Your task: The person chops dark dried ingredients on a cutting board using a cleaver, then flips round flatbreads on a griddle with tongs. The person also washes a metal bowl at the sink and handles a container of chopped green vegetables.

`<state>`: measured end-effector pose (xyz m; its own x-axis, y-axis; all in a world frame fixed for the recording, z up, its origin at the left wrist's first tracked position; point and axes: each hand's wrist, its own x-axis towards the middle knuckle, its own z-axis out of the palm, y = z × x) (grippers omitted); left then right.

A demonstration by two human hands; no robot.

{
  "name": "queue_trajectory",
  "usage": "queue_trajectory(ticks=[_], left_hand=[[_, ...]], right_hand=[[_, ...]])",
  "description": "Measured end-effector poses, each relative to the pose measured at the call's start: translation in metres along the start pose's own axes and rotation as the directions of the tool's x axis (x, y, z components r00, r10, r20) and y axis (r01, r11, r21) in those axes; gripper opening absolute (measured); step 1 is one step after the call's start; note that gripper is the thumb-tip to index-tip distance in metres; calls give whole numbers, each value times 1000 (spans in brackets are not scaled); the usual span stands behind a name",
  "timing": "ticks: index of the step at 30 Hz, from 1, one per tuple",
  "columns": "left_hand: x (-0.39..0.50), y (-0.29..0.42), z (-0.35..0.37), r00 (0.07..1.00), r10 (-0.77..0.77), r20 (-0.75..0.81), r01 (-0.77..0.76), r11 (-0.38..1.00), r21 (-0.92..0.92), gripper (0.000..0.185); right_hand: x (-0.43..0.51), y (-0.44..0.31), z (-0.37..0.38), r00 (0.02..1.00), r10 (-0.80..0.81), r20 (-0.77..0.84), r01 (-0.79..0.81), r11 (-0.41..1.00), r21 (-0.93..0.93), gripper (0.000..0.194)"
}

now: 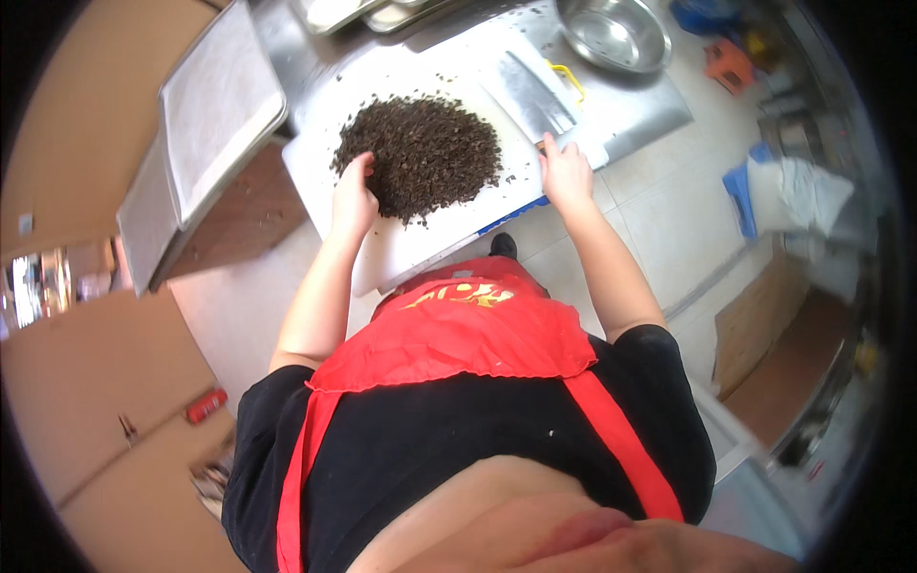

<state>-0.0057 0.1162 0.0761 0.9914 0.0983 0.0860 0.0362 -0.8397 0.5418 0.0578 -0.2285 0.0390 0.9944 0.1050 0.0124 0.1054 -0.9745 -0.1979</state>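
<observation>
A mound of dark brown chopped bits is heaped on a white cutting board, with loose crumbs scattered around it. My left hand rests against the mound's left edge, its fingertips partly hidden. A broad-bladed cleaver lies flat over the board's right side, blade pointing away from me. My right hand is around its handle, one finger stretched toward the blade. Most of the handle is covered by that hand. Beside the blade a yellow handle shows; what it belongs to is unclear.
A steel bowl stands beyond the cleaver on the metal table. Lined trays stick out at the left, and more metal trays sit at the back. An orange plastic stool and a white sack are at the right.
</observation>
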Motion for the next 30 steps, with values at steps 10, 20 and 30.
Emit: queue_trajectory(ticks=[10, 20, 30], left_hand=[[23, 10, -8, 931, 276, 239, -339, 897, 284, 24], [-5, -16, 27, 790, 590, 169, -612, 773, 163, 36], [-176, 54, 34, 706, 673, 220, -685, 728, -28, 34]], right_hand=[[-283, -70, -42, 791, 414, -451, -278, 899, 337, 24], [-765, -267, -46, -593, 661, -460, -605, 10, 796, 13], [-1062, -345, -182, -901, 363, -240, 52, 637, 769, 33]])
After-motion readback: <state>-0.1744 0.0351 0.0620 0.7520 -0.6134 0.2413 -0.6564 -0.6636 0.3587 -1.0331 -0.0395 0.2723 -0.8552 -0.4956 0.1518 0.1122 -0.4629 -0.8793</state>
